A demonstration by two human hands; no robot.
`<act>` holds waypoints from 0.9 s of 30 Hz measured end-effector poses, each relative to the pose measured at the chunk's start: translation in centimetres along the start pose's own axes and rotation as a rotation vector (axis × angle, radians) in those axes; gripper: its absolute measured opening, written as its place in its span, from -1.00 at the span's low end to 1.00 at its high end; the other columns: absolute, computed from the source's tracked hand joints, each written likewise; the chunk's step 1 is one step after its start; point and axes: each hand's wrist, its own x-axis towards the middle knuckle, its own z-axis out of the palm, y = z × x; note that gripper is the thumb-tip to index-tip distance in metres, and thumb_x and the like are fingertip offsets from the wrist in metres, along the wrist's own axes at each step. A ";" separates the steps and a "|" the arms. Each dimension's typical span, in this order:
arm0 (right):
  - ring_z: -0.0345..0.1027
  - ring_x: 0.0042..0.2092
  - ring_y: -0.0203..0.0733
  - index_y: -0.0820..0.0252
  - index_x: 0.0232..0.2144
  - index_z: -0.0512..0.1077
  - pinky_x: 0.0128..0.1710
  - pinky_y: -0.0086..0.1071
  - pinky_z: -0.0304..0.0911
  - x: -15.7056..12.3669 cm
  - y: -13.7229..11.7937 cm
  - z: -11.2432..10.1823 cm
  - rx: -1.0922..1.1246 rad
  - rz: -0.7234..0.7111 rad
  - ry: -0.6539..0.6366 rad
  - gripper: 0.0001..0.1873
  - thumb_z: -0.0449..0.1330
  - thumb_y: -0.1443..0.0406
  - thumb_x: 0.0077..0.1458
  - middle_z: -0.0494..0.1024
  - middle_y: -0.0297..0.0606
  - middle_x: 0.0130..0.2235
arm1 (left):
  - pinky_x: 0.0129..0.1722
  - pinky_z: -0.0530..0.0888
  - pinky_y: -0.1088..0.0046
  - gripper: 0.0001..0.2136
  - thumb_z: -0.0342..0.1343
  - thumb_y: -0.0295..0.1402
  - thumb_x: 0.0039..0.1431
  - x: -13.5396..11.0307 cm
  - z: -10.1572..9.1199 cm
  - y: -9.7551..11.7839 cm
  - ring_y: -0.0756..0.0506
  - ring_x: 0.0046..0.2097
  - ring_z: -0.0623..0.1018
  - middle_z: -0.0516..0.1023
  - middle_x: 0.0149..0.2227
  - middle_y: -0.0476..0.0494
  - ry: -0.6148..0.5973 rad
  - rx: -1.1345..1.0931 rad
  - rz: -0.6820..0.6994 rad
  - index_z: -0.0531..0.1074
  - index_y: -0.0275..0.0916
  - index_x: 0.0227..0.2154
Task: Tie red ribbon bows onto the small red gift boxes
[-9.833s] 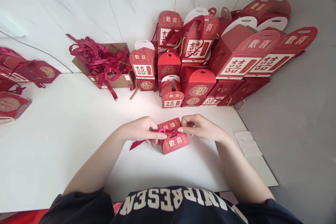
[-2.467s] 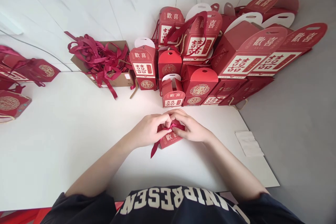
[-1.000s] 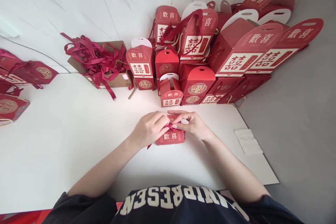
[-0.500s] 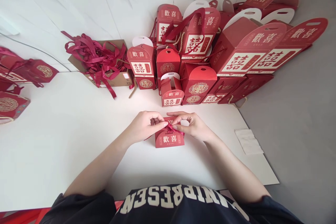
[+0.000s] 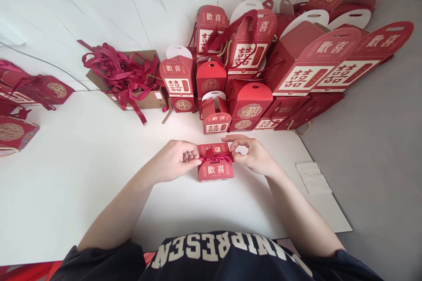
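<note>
A small red gift box (image 5: 216, 171) with pale lettering sits on the white table in front of me, its two top flaps folded over. Across its top runs a dark red satin ribbon (image 5: 215, 158), gathered at the middle. My left hand (image 5: 181, 160) pinches the ribbon at the box's left side, fingers curled in. At the right side my right hand (image 5: 251, 154) pinches the ribbon between thumb and forefinger, its other fingers stretched out. Whether the gathered middle is a knot or a bow, I cannot tell.
An open cardboard box (image 5: 153, 101) overflowing with loose red ribbons stands by the wall. Several red gift boxes (image 5: 252, 101) are stacked at the back right. More red boxes (image 5: 49, 90) lie at the far left. White paper (image 5: 313, 178) lies near the table's right edge.
Both hands have moved apart, left and right, drawing the ribbon out sideways across the box top. Earlier they met over the ribbon's middle.
</note>
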 end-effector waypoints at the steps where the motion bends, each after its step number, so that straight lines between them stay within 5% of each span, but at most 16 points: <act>1: 0.36 0.11 0.03 0.15 -0.51 0.38 0.12 -0.09 0.18 0.0 0.0 0.0 -0.025 -0.006 0.018 -0.94 0.21 0.39 -0.06 0.52 -0.20 0.05 | -0.52 0.23 0.54 -0.82 0.11 -0.34 0.13 0.0 0.0 -0.1 0.06 -0.51 0.31 0.37 -0.57 0.07 -0.007 -0.004 -0.006 0.34 -0.25 -0.55; 5: 0.39 0.04 -0.04 0.15 -0.41 0.38 0.11 -0.13 0.20 0.2 0.0 -0.4 -0.008 -0.085 -0.079 -0.97 0.19 0.35 0.07 0.54 -0.21 -0.01 | -0.52 0.25 0.54 -0.86 0.08 -0.30 0.17 0.1 0.0 -0.5 0.05 -0.51 0.30 0.34 -0.55 0.08 -0.029 -0.023 -0.032 0.32 -0.21 -0.46; 11: 0.38 0.04 -0.10 0.12 -0.20 0.40 0.02 -0.21 0.29 0.2 0.1 -0.6 0.072 -0.103 -0.138 -0.83 0.10 0.17 0.27 0.46 -0.18 0.08 | -0.39 0.35 0.48 -0.85 0.12 -0.23 0.19 0.4 1.0 -0.1 0.01 -0.42 0.38 0.39 -0.42 0.04 0.146 0.033 0.077 0.37 -0.18 -0.29; 17: 0.32 0.13 -0.08 0.08 -0.13 0.43 0.17 -0.14 0.20 0.1 -0.1 -0.6 0.018 -0.228 -0.208 -0.85 0.15 0.25 0.25 0.43 -0.19 0.10 | -0.36 0.37 0.49 -0.73 0.26 -0.29 0.06 0.6 1.2 -0.3 0.01 -0.37 0.36 0.38 -0.35 0.05 0.066 0.035 0.145 0.35 -0.16 -0.19; 27: 0.32 0.14 -0.08 0.12 -0.25 0.44 0.18 -0.15 0.17 0.1 -0.4 -0.6 0.019 -0.246 -0.215 -0.91 0.18 0.24 0.22 0.44 -0.18 0.08 | -0.21 0.43 0.46 -0.75 0.01 -0.54 0.22 0.5 0.0 -0.6 -0.05 -0.21 0.49 0.47 -0.26 -0.06 0.053 0.278 0.400 0.49 -0.13 -0.15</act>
